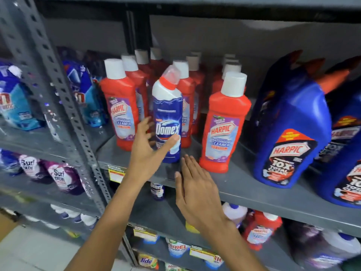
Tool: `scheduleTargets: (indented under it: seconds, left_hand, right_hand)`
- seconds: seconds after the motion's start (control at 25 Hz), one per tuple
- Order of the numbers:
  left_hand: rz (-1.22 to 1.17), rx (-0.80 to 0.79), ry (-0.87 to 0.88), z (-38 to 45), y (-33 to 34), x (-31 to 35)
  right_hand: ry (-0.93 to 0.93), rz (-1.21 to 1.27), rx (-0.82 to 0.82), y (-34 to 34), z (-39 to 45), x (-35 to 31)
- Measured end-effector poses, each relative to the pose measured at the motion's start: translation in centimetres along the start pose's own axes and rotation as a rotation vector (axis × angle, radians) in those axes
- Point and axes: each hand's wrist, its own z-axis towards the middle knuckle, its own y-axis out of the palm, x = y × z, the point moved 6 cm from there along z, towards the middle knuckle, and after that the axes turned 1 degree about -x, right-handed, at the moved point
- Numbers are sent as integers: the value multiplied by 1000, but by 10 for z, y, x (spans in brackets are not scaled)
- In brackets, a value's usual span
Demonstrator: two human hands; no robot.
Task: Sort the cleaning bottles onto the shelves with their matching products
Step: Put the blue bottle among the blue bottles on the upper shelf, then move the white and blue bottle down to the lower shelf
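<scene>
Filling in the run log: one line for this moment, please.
left hand: open, reaching Domex bottle | right hand: open, empty, over shelf edge | Domex: upright among red Harpic bottles, misplaced

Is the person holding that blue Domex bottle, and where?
Not gripped: left hand open around the Domex bottle's lower body, thumb touching. Right hand holds nothing.

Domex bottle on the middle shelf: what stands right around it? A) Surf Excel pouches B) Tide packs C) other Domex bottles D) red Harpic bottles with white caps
D: the Domex bottle stands upright among red Harpic bottles with white caps, with the left hand open at its base and not yet closed on it.
</scene>
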Motion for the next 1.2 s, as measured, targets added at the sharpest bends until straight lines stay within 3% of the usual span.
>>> scheduleTargets:
  seconds: [0.16, 0.4, 0.56, 0.84, 0.96, 1.2]
  left_hand:
    - [-96, -162, -28, 10, -2, 1]
    - [-189, -126, 35, -39, -63, 21]
    - [-166, -96, -90, -94, -114, 10]
    - [66, -371, -394, -154, -109, -119]
    - [205, -373, -424, -142, -86, -179]
    - [161, -340, -564, -94, -56, -257]
  right_hand:
    - [37, -140, 68, 11, 0, -8]
    - [36, -198, 85, 9, -1, -6]
    - [28, -201, 122, 11, 0, -6]
    - [39, -236, 162, 16, 1, -6]
    - [41, -258, 167, 16, 0, -7]
    - [48, -252, 186, 17, 1, -7]
